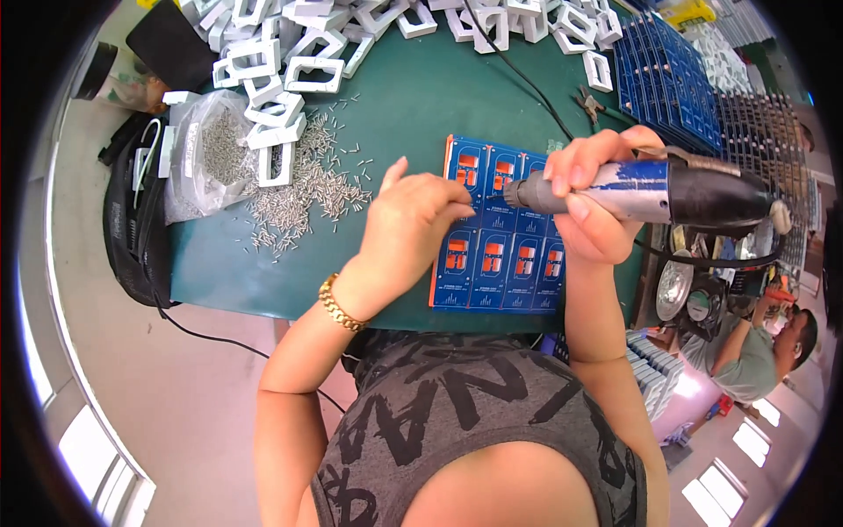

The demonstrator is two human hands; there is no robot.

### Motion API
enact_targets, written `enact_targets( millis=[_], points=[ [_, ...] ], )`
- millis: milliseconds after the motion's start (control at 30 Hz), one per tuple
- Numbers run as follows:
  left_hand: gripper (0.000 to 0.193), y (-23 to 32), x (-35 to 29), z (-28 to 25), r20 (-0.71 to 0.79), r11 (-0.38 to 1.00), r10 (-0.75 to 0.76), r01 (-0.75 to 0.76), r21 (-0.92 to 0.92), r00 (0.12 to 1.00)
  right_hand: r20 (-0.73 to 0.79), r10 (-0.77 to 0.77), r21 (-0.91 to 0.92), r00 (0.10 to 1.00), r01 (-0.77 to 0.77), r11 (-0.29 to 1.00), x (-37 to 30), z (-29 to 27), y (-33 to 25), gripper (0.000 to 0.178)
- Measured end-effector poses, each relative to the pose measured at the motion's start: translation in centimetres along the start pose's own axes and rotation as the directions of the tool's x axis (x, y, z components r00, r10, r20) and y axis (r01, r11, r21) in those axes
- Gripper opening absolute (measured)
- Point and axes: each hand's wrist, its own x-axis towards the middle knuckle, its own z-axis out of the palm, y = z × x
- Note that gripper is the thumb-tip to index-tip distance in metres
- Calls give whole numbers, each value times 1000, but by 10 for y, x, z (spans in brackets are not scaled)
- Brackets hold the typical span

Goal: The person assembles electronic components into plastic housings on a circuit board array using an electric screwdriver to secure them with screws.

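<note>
Your right hand [597, 198] wraps its fingers around 1 power tool [634, 191], its nose over the blue board [496, 230] at the frame's centre. Your left hand [413, 215] curls at the board's left edge, fingertips close together; whether they pinch anything, I cannot tell.

Bright, even indoor light, blown-out white panels [83, 446] at lower left and right, pinkish glare farther right, strong fisheye bending, dark rounded corners, crisp centre, softer edges
</note>
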Motion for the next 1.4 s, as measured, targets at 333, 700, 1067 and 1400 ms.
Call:
enact_targets(
  millis=[333,700,1067,1400],
  points=[
    [16,8,-8,17,147,969,186,-207,139,971,-268,-74,7,961,79,997,-33,-7,-32,68],
    [14,9,-11,17,204,938,242,-282,201,949,-179,-47,-9,983,46,999,-47,7,-28,67],
    [11,8,-12,19,135,962,118,-147,229,984,-123,-30,49,992,36,998,-55,4,-27,67],
    [12,4,-12,15,150,971,101,-130,199,984,-42,75,-8,996,-75,997,-57,8,-37,62]
  ],
)
